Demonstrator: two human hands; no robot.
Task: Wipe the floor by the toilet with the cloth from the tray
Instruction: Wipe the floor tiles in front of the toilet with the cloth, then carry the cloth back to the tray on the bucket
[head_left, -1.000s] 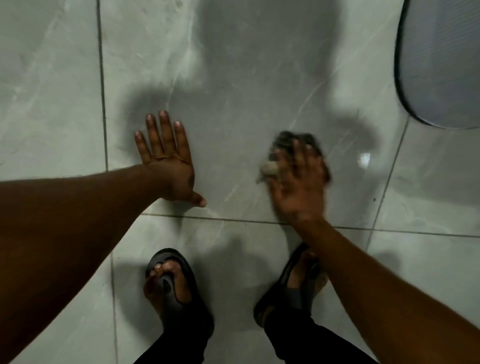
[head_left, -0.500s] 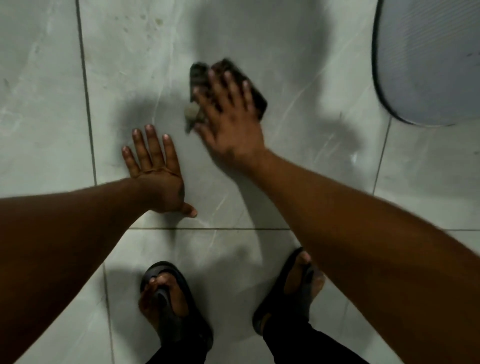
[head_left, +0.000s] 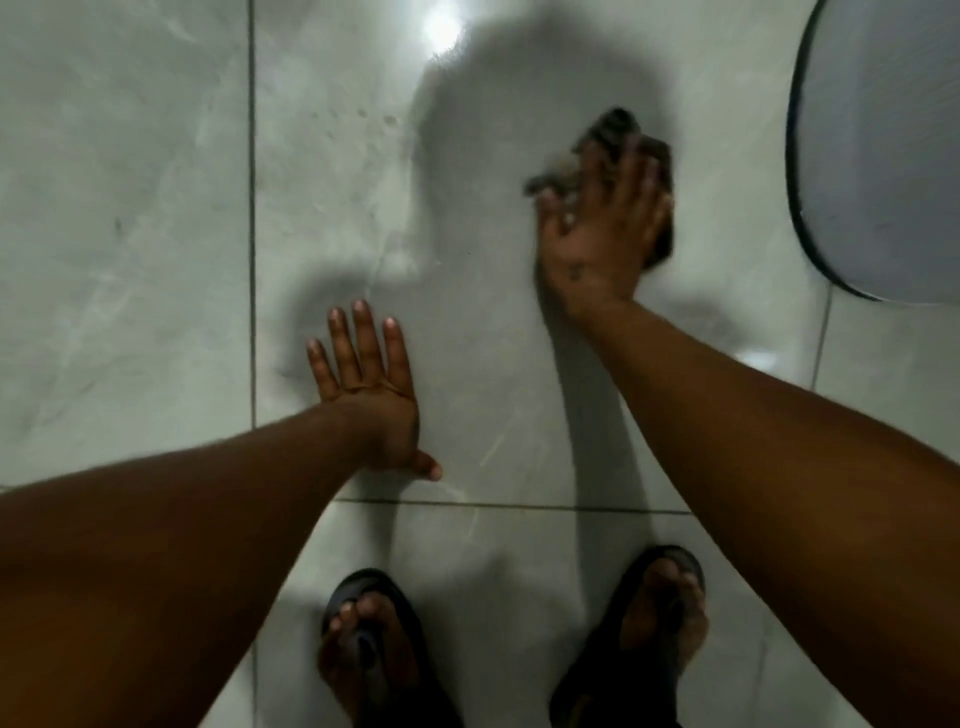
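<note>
A dark crumpled cloth (head_left: 608, 137) lies on the pale marble-look floor tiles (head_left: 156, 234) at upper right. My right hand (head_left: 602, 234) presses flat on top of it, fingers spread, covering its near part; the image is blurred there. My left hand (head_left: 371, 395) rests flat on the tile lower and to the left, palm down, fingers apart, holding nothing. The rounded grey-white toilet base (head_left: 883, 156) stands just right of the cloth, with a gap of bare tile between.
My two feet in dark sandals (head_left: 374, 654) (head_left: 660, 623) stand at the bottom edge. Grout lines (head_left: 252, 260) run up the left and across below my left hand. A bright light reflection (head_left: 441, 23) shines on the tile at the top.
My right hand has slid the cloth from beside my left hand's fingertips to the right, toward the toilet base. My left hand has stayed planted on the tile.
</note>
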